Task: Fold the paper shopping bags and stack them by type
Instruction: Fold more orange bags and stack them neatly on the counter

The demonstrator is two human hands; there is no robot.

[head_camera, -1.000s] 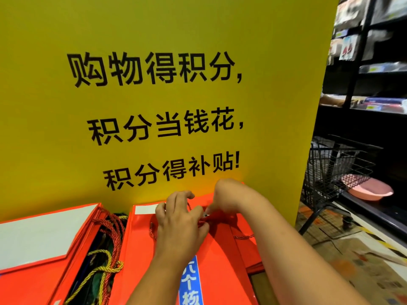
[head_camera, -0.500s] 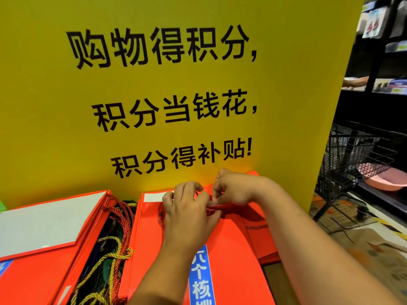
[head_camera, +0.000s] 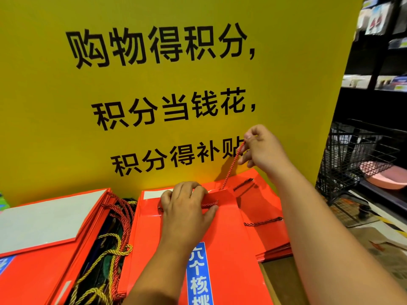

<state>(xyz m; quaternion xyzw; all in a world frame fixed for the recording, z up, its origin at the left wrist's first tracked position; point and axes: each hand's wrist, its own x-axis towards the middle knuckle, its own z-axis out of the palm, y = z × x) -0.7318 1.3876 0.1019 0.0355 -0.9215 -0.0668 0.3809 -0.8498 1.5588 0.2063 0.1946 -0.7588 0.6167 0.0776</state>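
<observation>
top bag (head_camera: 220,249): flat orange paper bag, nearest the camera, front of the yellow sign (head_camera: 154,84); glossy, so likely slippery; light, stiff card, creases easily
blue label (head_camera: 199,274): printed strip on top bag, near edge
left hand (head_camera: 187,214): palm down on top bag's upper edge, fingers spread narrow and curled over the folded flap, pressing it flat; holding nothing, just pinning
cord handle (head_camera: 232,168): red twisted rope, soft and limp, runs taut from the bag mouth up to the right hand
right hand (head_camera: 262,150): raised against the sign, thumb and forefinger pinched on the cord handle
grip advice: take the cord by a pinch, pin the card with a flat palm; hard tug may tear the eyelet
stack beneath (head_camera: 271,238): more orange bags under top bag, offset right, dark cords showing
left pile (head_camera: 44,249): orange bags left of top bag, loose gold and red cords (head_camera: 105,249) between
wire cart (head_camera: 356,155): right of the sign, far
</observation>
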